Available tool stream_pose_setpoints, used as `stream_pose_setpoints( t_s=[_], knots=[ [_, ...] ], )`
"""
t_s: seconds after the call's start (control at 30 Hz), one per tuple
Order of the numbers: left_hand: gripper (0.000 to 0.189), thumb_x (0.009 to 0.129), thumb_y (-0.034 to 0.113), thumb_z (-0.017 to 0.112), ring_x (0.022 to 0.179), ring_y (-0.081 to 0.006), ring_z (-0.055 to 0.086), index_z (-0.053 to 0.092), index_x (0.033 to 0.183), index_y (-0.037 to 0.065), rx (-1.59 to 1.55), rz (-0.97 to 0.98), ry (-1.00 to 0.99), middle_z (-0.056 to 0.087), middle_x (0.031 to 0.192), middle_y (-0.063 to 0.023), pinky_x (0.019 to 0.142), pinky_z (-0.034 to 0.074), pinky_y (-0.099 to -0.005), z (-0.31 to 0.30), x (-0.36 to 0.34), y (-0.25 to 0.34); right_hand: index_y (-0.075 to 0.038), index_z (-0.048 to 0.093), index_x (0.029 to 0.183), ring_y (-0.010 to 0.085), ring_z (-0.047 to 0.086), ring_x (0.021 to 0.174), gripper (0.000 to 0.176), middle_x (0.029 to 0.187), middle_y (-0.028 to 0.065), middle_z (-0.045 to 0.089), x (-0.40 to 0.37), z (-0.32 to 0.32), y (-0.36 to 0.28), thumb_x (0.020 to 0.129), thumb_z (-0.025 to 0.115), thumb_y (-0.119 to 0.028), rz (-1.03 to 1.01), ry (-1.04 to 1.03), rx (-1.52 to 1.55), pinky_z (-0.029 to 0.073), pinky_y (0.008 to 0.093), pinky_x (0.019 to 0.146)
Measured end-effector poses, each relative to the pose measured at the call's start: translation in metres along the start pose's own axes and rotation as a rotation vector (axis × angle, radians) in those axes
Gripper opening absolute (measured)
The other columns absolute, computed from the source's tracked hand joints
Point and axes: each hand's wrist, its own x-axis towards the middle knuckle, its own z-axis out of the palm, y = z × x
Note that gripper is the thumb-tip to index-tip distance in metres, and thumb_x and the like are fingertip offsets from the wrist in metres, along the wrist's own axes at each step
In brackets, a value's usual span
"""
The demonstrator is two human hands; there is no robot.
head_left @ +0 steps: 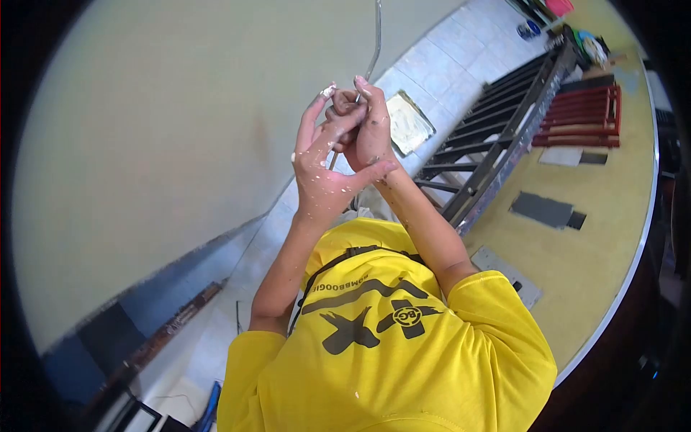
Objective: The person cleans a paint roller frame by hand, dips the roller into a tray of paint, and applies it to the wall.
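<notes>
My right hand (pixel 373 129) is closed around a thin bent metal rod (pixel 377 36), which runs up past the top of the view. A lower piece of the rod shows below the fingers. My left hand (pixel 324 162), speckled with white paint, lies over the right one with its fingers apart. Its index finger touches the right hand's fingers, and its thumb reaches across the right wrist. White paint coats one raised left fingertip. Beyond my right wrist, a flat tray (pixel 409 122) smeared with white paint lies on the tiled floor (pixel 439 54).
A pale wall (pixel 158 122) fills the left side. To the right run a black metal railing (pixel 497 122) and a yellowish surface (pixel 597 194) with a red slatted piece (pixel 586 115) and a grey plate (pixel 541 209). A blue-labelled container (pixel 528 29) stands farther off.
</notes>
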Motion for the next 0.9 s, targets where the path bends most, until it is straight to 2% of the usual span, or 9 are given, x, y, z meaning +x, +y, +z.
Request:
stream_pose_setpoints(
  t_s=[0.13, 0.23, 0.33, 0.43, 0.53, 0.63, 0.73, 0.83, 0.9],
  knots=[
    [0.044, 0.061, 0.008, 0.085, 0.114, -0.0289, 0.054, 0.066, 0.098, -0.007, -0.210, -0.058, -0.121, 0.031, 0.142, -0.0171, 0.087, 0.053, -0.0364, 0.031, 0.024, -0.016, -0.016, 0.026, 0.061, 0.0094, 0.019, 0.045, 0.051, 0.052, -0.0054, 0.019, 0.013, -0.033, -0.024, 0.084, 0.045, -0.057, -0.102, 0.044, 0.052, 0.017, 0.0268, 0.043],
    [0.035, 0.065, 0.006, 0.081, 0.117, -0.0291, 0.052, 0.068, 0.095, -0.005, -0.325, -0.144, -0.221, 0.031, 0.143, -0.0169, 0.091, 0.051, -0.0379, 0.055, 0.042, -0.017, -0.016, 0.025, 0.061, 0.0094, 0.018, 0.045, 0.051, 0.053, -0.0053, 0.019, 0.019, -0.060, -0.040, 0.085, 0.044, -0.057, -0.139, 0.050, 0.097, 0.017, 0.0268, 0.043],
    [0.033, 0.065, 0.003, 0.081, 0.112, -0.0256, 0.056, 0.069, 0.095, -0.002, -0.400, -0.115, -0.251, 0.030, 0.142, -0.0188, 0.088, 0.051, -0.0360, 0.076, 0.055, -0.029, -0.015, 0.026, 0.062, 0.0091, 0.018, 0.046, 0.050, 0.053, -0.0054, 0.019, 0.019, -0.081, -0.056, 0.085, 0.043, -0.056, -0.140, 0.053, 0.173, 0.016, 0.0265, 0.043],
    [0.032, 0.067, 0.001, 0.078, 0.114, -0.0255, 0.055, 0.070, 0.097, -0.001, -0.427, -0.162, -0.289, 0.029, 0.143, -0.0187, 0.090, 0.050, -0.0369, 0.088, 0.063, -0.028, -0.013, 0.033, 0.066, 0.0072, 0.022, 0.049, 0.043, 0.061, -0.0043, 0.024, 0.012, -0.093, -0.071, 0.090, 0.046, -0.045, -0.198, 0.042, 0.289, 0.019, 0.0244, 0.042],
    [0.034, 0.065, 0.001, 0.079, 0.114, -0.0263, 0.055, 0.069, 0.097, -0.001, -0.452, -0.088, -0.341, 0.029, 0.144, -0.0192, 0.092, 0.049, -0.0375, 0.096, 0.070, -0.031, -0.016, 0.026, 0.063, 0.0076, 0.016, 0.046, 0.049, 0.055, -0.0066, 0.019, 0.015, -0.098, -0.083, 0.086, 0.039, -0.057, -0.190, 0.027, 0.220, 0.016, 0.0236, 0.042],
    [0.036, 0.063, 0.002, 0.082, 0.115, -0.0277, 0.054, 0.069, 0.096, -0.001, -0.440, -0.039, -0.378, 0.028, 0.144, -0.0201, 0.093, 0.049, -0.0388, 0.106, 0.071, -0.021, -0.016, 0.029, 0.065, 0.0063, 0.020, 0.048, 0.044, 0.058, -0.0062, 0.021, 0.008, -0.104, -0.095, 0.089, 0.043, -0.051, -0.154, 0.009, 0.283, 0.019, 0.0237, 0.042],
    [0.034, 0.061, 0.005, 0.084, 0.114, -0.0273, 0.055, 0.069, 0.091, -0.001, -0.392, -0.002, -0.328, 0.028, 0.144, -0.0199, 0.091, 0.049, -0.0388, 0.116, 0.068, -0.025, -0.016, 0.027, 0.064, 0.0065, 0.016, 0.046, 0.049, 0.056, -0.0075, 0.020, 0.012, -0.106, -0.096, 0.084, 0.039, -0.059, -0.207, 0.064, 0.222, 0.016, 0.0227, 0.041],
    [0.032, 0.060, 0.009, 0.086, 0.114, -0.0262, 0.055, 0.067, 0.083, -0.002, -0.414, -0.093, -0.251, 0.030, 0.143, -0.0197, 0.090, 0.050, -0.0383, 0.127, 0.064, -0.016, -0.016, 0.028, 0.064, 0.0062, 0.016, 0.046, 0.049, 0.056, -0.0077, 0.020, 0.010, -0.112, -0.099, 0.084, 0.040, -0.059, -0.195, 0.044, 0.223, 0.016, 0.0221, 0.041],
    [0.033, 0.064, 0.004, 0.082, 0.117, -0.0257, 0.052, 0.062, 0.090, -0.005, -0.370, -0.032, -0.239, 0.033, 0.141, -0.0190, 0.091, 0.048, -0.0371, 0.132, 0.063, -0.011, -0.015, 0.029, 0.064, 0.0061, 0.016, 0.046, 0.050, 0.056, -0.0076, 0.020, 0.008, -0.108, -0.099, 0.084, 0.040, -0.060, -0.194, 0.065, 0.229, 0.016, 0.0216, 0.041]
  ],
)
